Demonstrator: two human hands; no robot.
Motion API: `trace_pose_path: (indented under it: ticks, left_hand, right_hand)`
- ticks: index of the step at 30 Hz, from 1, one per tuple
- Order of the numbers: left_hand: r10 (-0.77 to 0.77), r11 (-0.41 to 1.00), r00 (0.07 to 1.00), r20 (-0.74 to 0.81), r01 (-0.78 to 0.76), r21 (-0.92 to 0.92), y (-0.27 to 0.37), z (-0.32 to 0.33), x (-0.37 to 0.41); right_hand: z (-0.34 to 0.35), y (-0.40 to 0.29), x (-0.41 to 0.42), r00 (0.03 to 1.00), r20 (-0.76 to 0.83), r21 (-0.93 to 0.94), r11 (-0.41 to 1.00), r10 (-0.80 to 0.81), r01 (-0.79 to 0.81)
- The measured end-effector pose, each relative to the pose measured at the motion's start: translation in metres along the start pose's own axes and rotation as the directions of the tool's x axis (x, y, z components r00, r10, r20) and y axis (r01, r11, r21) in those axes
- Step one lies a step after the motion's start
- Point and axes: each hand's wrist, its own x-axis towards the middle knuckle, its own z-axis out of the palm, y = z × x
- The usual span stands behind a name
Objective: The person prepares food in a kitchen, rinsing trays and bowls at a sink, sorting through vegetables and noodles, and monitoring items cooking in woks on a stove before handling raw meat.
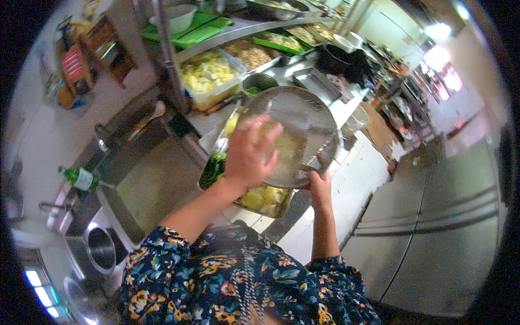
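Observation:
A round metal mesh sieve (313,118) is held up in front of me, tilted, over a metal tray (289,203) of food. My right hand (320,185) grips the sieve's lower rim. Blurred, my left hand (248,156) lies over the left part of the mesh with its fingers apart; whether it touches the mesh I cannot tell. Pale yellow slices (264,199) and dark green vegetables (215,168) show in the tray around the sieve's edge. The sieve hides the rest of the tray.
A deep sink (152,183) is at the left, with a green bottle (83,178) on its far side. Beyond the sieve stand a tub of chopped yellow food (209,75), a dark bowl (260,83) and an empty metal tray (317,83). Stainless steel doors (438,231) fill the right.

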Motion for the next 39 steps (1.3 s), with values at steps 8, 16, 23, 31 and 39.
trace_pose_path:
  ticks: [8, 16, 23, 31, 39]
  left_hand:
    - [-0.524, 0.849, 0.804, -0.281, 0.520, -0.095, -0.104, -0.098, -0.069]
    - [-0.845, 0.319, 0.358, -0.398, 0.934, 0.162, -0.223, -0.211, -0.295]
    - [-0.953, -0.237, -0.253, -0.168, 0.965, -0.110, -0.333, -0.173, -0.415]
    - [-0.915, -0.397, -0.400, -0.044, 0.916, -0.061, -0.434, -0.031, -0.592]
    - [-0.952, -0.293, -0.291, 0.091, 0.956, 0.000, -0.402, 0.011, -0.558]
  right_hand:
    - [0.094, -0.015, -0.054, 0.884, 0.331, -0.528, 0.711, -0.331, 0.464]
    - [0.240, 0.037, -0.136, 0.544, 0.830, -0.331, 0.892, 0.121, 0.308]
    - [0.233, 0.102, -0.168, 0.547, 0.676, -0.680, 0.704, 0.494, 0.205]
    - [0.231, 0.122, -0.205, 0.701, 0.395, -0.892, 0.431, 0.594, 0.138]
    - [0.239, 0.131, -0.242, 0.755, 0.320, -0.901, 0.431, 0.572, 0.056]
